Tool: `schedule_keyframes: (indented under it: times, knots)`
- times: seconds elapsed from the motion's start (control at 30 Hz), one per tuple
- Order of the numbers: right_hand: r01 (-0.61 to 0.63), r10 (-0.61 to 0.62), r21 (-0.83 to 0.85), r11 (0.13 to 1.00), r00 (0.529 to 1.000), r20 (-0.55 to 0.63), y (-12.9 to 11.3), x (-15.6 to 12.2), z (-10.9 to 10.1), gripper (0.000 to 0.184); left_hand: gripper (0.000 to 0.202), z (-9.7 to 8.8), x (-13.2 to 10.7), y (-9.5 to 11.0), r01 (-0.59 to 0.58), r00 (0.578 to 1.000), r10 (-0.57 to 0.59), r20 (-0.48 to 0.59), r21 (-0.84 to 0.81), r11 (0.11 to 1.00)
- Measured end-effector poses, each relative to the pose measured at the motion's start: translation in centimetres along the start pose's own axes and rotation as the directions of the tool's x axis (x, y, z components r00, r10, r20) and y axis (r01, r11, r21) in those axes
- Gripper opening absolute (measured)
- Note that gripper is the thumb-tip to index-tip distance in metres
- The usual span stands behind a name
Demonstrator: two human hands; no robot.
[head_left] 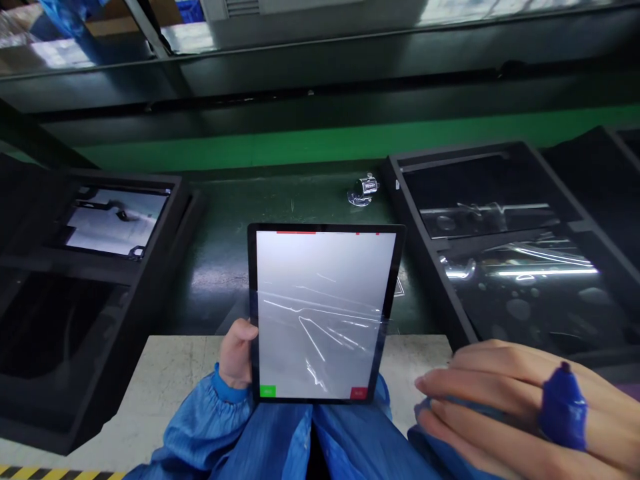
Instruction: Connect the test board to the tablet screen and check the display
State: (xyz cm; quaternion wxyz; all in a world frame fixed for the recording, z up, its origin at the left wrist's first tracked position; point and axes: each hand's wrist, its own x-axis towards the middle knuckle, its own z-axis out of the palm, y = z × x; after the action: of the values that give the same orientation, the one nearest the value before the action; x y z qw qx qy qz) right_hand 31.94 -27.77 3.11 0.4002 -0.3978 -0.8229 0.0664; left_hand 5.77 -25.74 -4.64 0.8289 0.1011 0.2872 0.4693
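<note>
A black-framed tablet [320, 280] with a lit, pale screen stands upright in front of my lap. Red marks run along its top edge, and a green and a red button sit in the bottom corners. Clear, creased film lies across the screen and reaches past its sides. My left hand [237, 353] is closed on the tablet's lower left edge, thumb in front; the other fingers are hidden behind it. To the right of the tablet, apart from it, is my right hand [525, 407]. A blue marker [564, 410] is tucked between its fingers, dark tip pointing up.
A black tray [173, 227] with a bright-screened panel is on the left. On the right, another black tray [425, 267] holds film-covered dark panels. A silver tally counter [365, 189] rests on the dark green bench [270, 197]. Beyond runs a dark ledge [310, 120].
</note>
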Motion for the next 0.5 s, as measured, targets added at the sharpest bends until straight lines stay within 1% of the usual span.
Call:
schedule_keyframes:
  times: [0.1, 0.23, 0.33, 0.43, 0.47, 0.5]
  knots:
    - [-0.002, 0.002, -0.014, 1.000, 1.000, -0.005, 0.2, -0.1, 0.0, 0.010, 0.024, -0.2, -0.1, -0.1, -0.074, 0.996, 0.071, 0.057, 0.051, 0.996]
    - [0.009, -0.010, -0.019, 1.000, 1.000, -0.008, 0.3, 0.0, 0.1, 0.010, 0.032, -0.6, -0.1, -0.2, -0.097, 0.991, 0.095, 0.097, 0.014, 0.995]
    - [0.021, -0.021, 0.002, 1.000, 1.000, 0.006, 0.3, 0.1, 0.1, 0.008, 0.020, -0.9, -0.2, -0.3, -0.073, 0.987, 0.075, 0.140, -0.017, 0.997]
    - [0.025, -0.026, -0.026, 0.999, 0.999, -0.035, 0.2, 0.2, -0.2, 0.015, 0.007, -1.8, -0.4, -0.4, -0.060, 0.991, 0.069, 0.114, -0.080, 0.995]
    - [0.032, -0.033, -0.031, 0.999, 0.999, -0.033, 0.0, 0.3, -0.3, 0.018, 0.006, -2.1, -0.5, -0.4, -0.067, 0.994, 0.076, 0.083, -0.106, 0.992]
    - [0.031, -0.031, -0.025, 0.999, 1.000, 0.003, -0.1, 0.4, -0.4, 0.017, 0.008, -2.5, -0.5, -0.3, -0.055, 0.997, 0.062, 0.050, -0.137, 0.989]
